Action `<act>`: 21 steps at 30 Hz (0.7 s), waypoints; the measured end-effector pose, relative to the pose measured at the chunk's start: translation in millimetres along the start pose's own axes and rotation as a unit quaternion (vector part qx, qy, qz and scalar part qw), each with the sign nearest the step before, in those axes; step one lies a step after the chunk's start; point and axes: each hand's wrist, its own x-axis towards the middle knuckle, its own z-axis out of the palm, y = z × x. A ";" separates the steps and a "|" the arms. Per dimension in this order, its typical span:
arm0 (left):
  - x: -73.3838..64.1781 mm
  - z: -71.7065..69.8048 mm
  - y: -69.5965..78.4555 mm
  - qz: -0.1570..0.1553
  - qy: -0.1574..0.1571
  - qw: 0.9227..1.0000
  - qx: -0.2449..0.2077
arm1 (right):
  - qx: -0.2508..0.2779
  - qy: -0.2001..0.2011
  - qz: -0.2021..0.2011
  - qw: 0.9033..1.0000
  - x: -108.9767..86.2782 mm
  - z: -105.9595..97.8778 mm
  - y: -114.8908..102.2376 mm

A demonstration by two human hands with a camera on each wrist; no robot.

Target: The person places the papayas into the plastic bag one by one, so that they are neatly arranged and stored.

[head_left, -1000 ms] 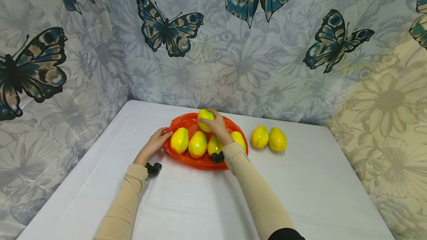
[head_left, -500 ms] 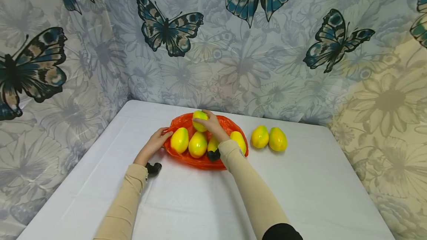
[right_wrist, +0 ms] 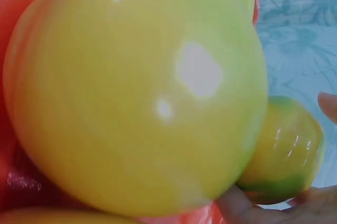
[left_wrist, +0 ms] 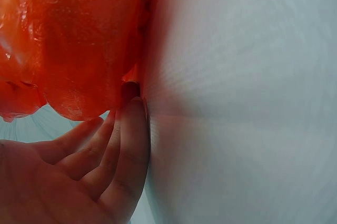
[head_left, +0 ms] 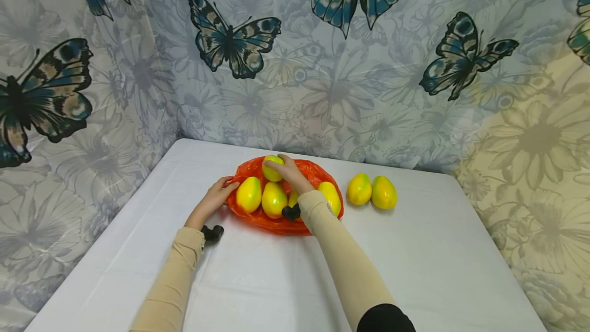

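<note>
A red plastic bag (head_left: pixel 258 223) lies spread on the table with several yellow-green mangoes inside, among them a left one (head_left: pixel 249 194), a middle one (head_left: pixel 273 201) and a right one (head_left: pixel 330 198). At its left edge my left hand (head_left: pixel 215 200) pinches the rim; in the left wrist view the fingers (left_wrist: pixel 131 155) reach along the bag's underside, the thumb hidden. My right hand (head_left: pixel 292 174) holds a mango (head_left: pixel 272 169) at the back of the bag. The right wrist view has that mango (right_wrist: pixel 284 150) between fingers and thumb, behind a large, near mango (right_wrist: pixel 137 92).
Two more mangoes (head_left: pixel 371 191) stand side by side on the table, right of the bag. A white cloth covers the table (head_left: pixel 258 281). Behind it hangs a butterfly-patterned cloth (head_left: pixel 276 111). A black wrist camera (head_left: pixel 212 234) sticks out under the left wrist.
My right hand has carried its mango a short way left over the back part of the bag. The left hand has stayed at the bag's left edge.
</note>
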 end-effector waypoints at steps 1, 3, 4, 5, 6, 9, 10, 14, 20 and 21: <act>-0.3 -0.2 0.1 -0.001 0.000 1.000 0.000 | 0.002 -0.001 0.001 1.000 0.9 0.7 0.0; -1.1 -0.4 0.7 -0.003 -0.001 1.000 -0.002 | 0.011 -0.005 0.001 1.000 2.1 2.3 0.2; -1.3 -0.6 1.0 -0.004 -0.002 1.000 -0.003 | 0.016 -0.006 0.000 1.000 2.5 3.0 0.2; -1.6 -0.7 1.4 -0.004 -0.002 1.000 -0.004 | 0.021 -0.009 0.000 1.000 3.0 3.9 0.6; -1.7 -0.8 1.7 -0.003 -0.003 1.000 -0.006 | 0.026 -0.011 -0.001 1.000 3.3 5.0 0.9; -1.6 -0.4 2.7 -0.001 -0.004 1.000 -0.011 | 0.027 -0.016 0.007 1.000 3.1 7.0 2.1; -1.5 -0.3 2.8 0.001 -0.004 1.000 -0.013 | 0.026 -0.017 0.012 0.999 3.1 7.7 2.6; -1.1 0.1 2.0 0.004 -0.005 1.000 -0.022 | 0.018 -0.018 0.024 0.999 3.1 9.9 5.5; -1.4 -0.6 1.5 0.004 -0.004 1.000 -0.021 | 0.015 -0.012 0.013 1.000 4.4 13.6 9.9; -1.5 -0.6 1.5 0.006 -0.004 1.000 -0.020 | 0.013 -0.011 0.011 1.000 4.9 14.3 11.0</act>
